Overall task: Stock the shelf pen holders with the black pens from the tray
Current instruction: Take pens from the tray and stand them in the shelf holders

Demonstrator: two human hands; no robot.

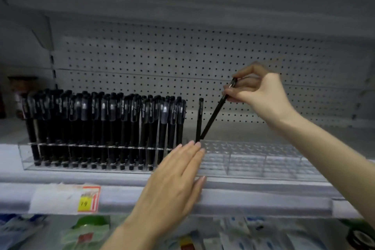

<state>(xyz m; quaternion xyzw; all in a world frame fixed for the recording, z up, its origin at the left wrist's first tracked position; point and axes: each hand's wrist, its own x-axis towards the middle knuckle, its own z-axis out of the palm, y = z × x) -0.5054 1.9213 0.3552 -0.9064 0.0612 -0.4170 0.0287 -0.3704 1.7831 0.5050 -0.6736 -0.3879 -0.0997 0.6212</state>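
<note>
A long clear acrylic pen holder (263,160) stands on the grey shelf. Its left half is packed with several upright black pens (105,126); its right half holds none. One lone black pen (199,119) stands upright just right of the packed rows. My right hand (261,95) pinches the top of another black pen (215,113), which slants down-left with its tip at the holder's top next to the lone pen. My left hand (174,184) lies flat with straight fingers against the holder's front, fingertips at its top edge. The tray is out of view.
A white pegboard (182,63) backs the shelf, with another shelf overhead. The shelf's front rail (263,199) carries a price label (67,199) with a yellow tag. Packaged goods (87,233) lie on the level below. Dark items (20,95) stand at the far left.
</note>
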